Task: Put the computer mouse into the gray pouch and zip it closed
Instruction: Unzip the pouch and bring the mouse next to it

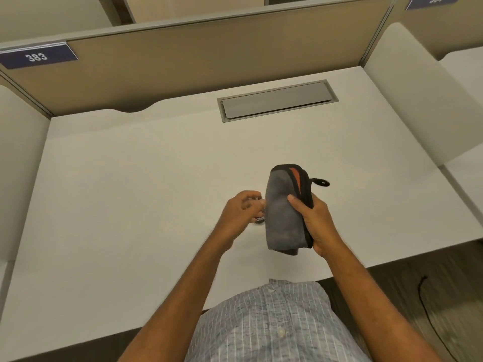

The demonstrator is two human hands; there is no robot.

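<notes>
Gripping hand: right hand (317,226) clasps the gray pouch (285,212) upright above the desk (130,178) — zipper gaping, orange lining showing.
Left hand (240,212): curled over the mouse (259,218) — contact blurred, cannot tell.
Beyond: cable hatch (277,100).

"383" on blue tag (38,57), left partition, "384" tag (433,0) partly cut off, top right

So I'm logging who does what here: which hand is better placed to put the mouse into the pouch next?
The left hand. It is curled over the mouse on the desk, beside the pouch. The right hand is busy holding the pouch, whose zip gapes at the top.
</notes>
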